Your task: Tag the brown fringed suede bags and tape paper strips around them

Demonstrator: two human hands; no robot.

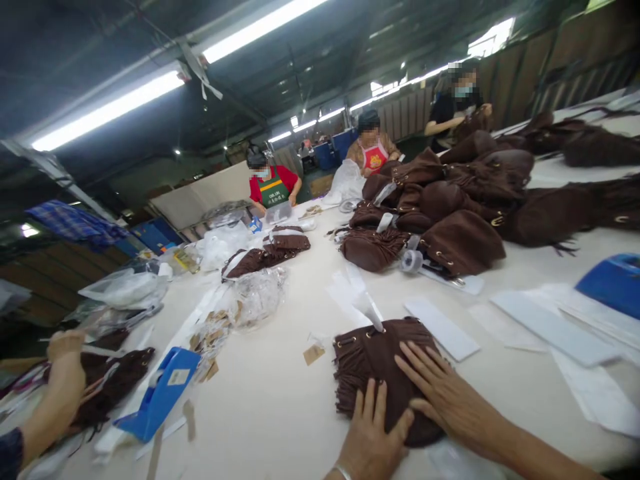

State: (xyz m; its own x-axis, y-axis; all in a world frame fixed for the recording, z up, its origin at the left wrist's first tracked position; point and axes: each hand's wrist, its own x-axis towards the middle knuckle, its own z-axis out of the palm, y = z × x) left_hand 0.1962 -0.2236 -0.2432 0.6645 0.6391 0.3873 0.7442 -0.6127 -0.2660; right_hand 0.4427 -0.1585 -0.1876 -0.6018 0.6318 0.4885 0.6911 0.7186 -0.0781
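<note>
A dark brown fringed bag (385, 353) with brass eyelets lies flat on the white table in front of me. My left hand (373, 430) rests on its lower left part, fingers spread. Across its right side lies my right hand (445, 393), also flat with the fingers apart. A white strip (369, 310) sticks up from the bag's top edge. Just left of the bag is a small brown paper tag (313, 354), and a white foam-like sheet (443, 328) lies beyond its right side.
Brown bags (450, 200) are heaped at the back right. A blue tape dispenser (160, 393) stands at left, another blue object (613, 283) at right. White sheets (560, 327) lie right. A co-worker's hand (67, 353) is over a brown bag at far left; several people work across the table.
</note>
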